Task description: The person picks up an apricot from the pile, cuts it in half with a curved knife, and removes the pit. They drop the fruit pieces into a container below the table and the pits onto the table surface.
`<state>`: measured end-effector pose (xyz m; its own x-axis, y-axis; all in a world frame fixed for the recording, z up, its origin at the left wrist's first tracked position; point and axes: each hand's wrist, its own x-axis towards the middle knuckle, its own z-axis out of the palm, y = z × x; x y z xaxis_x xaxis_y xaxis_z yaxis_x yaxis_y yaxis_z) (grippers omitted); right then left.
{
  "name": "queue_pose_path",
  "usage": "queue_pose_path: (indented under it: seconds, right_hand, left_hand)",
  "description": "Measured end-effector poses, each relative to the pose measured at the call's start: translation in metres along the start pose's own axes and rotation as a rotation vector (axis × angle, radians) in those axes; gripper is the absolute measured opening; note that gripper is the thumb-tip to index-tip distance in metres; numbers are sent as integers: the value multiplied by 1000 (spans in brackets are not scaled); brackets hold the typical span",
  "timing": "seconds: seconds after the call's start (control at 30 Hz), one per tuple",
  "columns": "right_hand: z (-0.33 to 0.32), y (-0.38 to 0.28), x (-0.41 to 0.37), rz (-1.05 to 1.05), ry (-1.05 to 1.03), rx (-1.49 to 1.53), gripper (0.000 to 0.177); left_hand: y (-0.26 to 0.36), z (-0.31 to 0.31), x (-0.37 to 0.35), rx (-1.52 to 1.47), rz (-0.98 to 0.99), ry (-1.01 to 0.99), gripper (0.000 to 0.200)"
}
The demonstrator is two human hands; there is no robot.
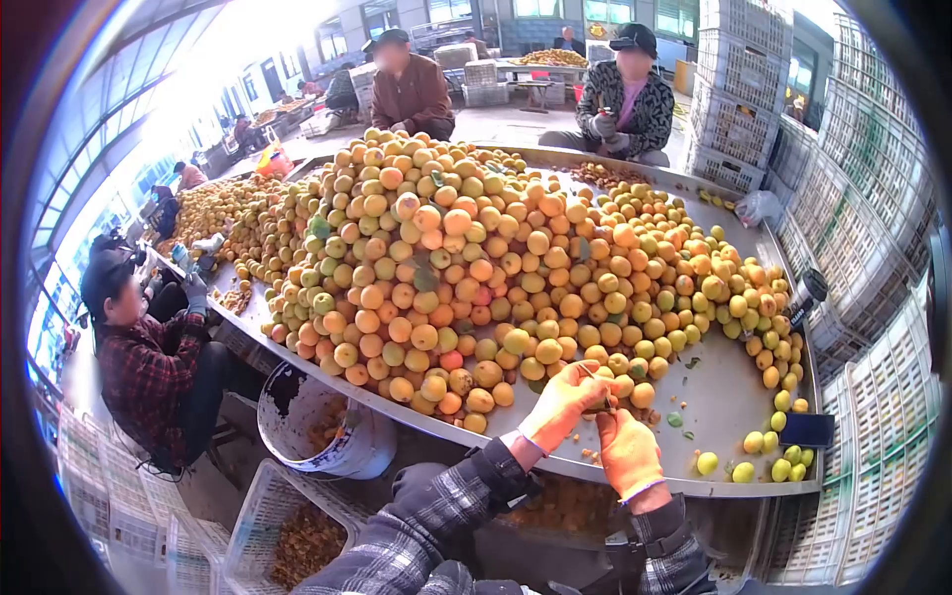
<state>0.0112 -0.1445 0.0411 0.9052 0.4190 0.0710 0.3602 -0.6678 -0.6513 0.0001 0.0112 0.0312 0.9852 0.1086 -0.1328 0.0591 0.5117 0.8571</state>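
Note:
Both my hands wear orange gloves and meet over the near edge of a large metal table (pixel 716 397). My left hand (pixel 561 402) is closed around a small fruit at its fingertips. Touching it, my right hand (pixel 627 451) grips what looks like a small tool or the same fruit; which one I cannot tell. A big heap of yellow-orange apricots (pixel 466 258) covers the table just beyond my hands. A few green-yellow fruits (pixel 764 461) lie to the right near the table's corner.
A white bucket (pixel 317 421) stands under the table's left edge, with a plastic crate (pixel 283 531) of pits below it. A person in a plaid shirt (pixel 149 367) sits at left; two more people sit at the far side. Stacked white crates (pixel 853 228) line the right.

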Motion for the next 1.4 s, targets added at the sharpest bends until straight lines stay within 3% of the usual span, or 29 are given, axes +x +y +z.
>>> queue_pose_path:
  seconds: [0.03, 0.13, 0.2, 0.23, 0.3, 0.33, 0.47, 0.53, 0.57, 0.63, 0.8, 0.87, 1.0, 1.33, 1.4]
  right_hand:
    - [-1, 1, 2, -12, 3, 3, 30]
    - [-1, 2, 2, -21, 7, 46, 32]
    - [4, 7, 1, -33, 54, 58, 33]
    - [6, 7, 2, -36, 97, 71, 33]
    - [2, 2, 0, 3, 80, 45, 34]
    - [1, -1, -1, 0, 98, 27, 34]
    - [-2, -4, 0, 49, 47, -71, 33]
    - [-3, -1, 1, 46, 32, -59, 33]
    - [-3, 1, 2, 44, 17, -47, 33]
    - [-2, 7, 4, 37, 5, -49, 33]
    - [0, 13, 2, -12, 56, 54, 35]
    - [3, 14, 1, -41, 77, 13, 35]
    - [1, 0, -3, 17, 81, -38, 32]
    - [14, 14, 3, -85, 43, 166, 37]
    - [20, 16, 2, 14, -63, 486, 43]
  left_hand:
    - [2, 6, -2, 158, 62, 56, 59]
    - [4, 12, -5, 169, 80, 85, 56]
    - [-13, 5, 3, -221, 50, 10, 54]
    - [-17, 2, 3, -219, 57, 10, 54]
    - [-17, 1, 1, -615, -187, -231, 48]
    - [-9, 14, -4, -576, -178, -130, 44]
    - [-17, 2, 5, -511, -160, -111, 41]
    - [-14, -2, 5, -214, -79, -44, 44]
    - [-14, -2, 6, -213, -79, -42, 44]
    - [-5, 4, 5, 209, 24, 30, 39]
    - [-8, 13, 2, 24, 106, 77, 44]
    - [-19, 7, 6, -294, -3, -21, 50]
    - [-20, 6, 4, -411, -150, -37, 51]
    - [-13, 6, 7, 400, 145, 133, 33]
    - [-7, 11, 3, 436, 147, 138, 33]
